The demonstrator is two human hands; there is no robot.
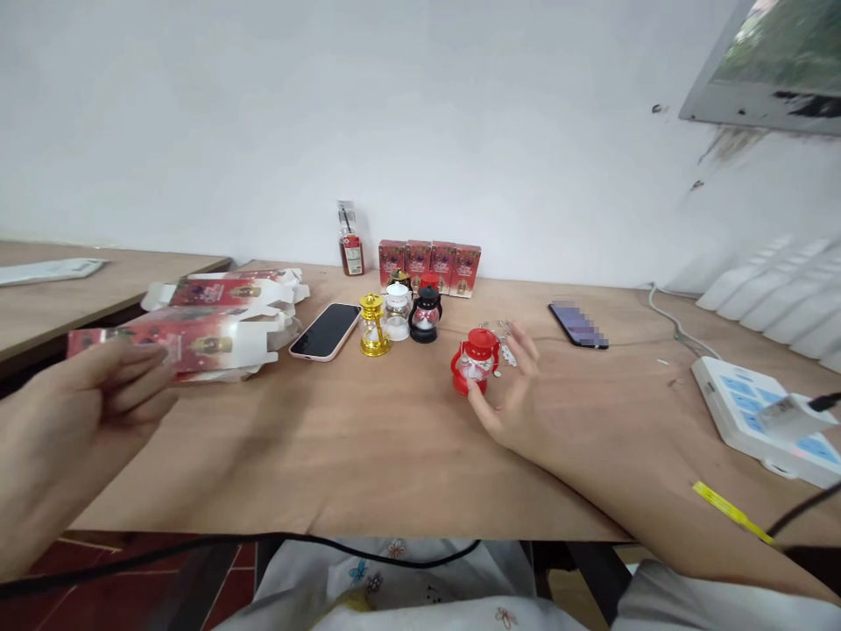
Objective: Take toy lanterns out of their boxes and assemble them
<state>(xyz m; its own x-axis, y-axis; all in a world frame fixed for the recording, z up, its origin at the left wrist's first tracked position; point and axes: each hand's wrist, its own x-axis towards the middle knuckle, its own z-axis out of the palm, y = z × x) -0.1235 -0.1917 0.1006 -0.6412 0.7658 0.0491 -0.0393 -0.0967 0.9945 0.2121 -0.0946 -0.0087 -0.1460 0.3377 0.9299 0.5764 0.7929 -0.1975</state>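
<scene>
1. Bench, across the frame.
2. Left hand, lower left: gripping a flattened red carton.
3. Right hand, right of centre: fingers spread apart.
4. Red lantern, just right of centre: on the bench, right thumb overlapping its base; whether they touch, I cannot tell.

Person, one. Left hand and right hand: bare, five-fingered; right forearm bare also. Garment over the lap: pale grey-white cloth, softly creased, scattered with small motifs: an orange-brown flower, a blue figure (perhaps a butterfly), a dark purplish flower, a yellow patch. Right sleeve: plain grey, loose.
</scene>
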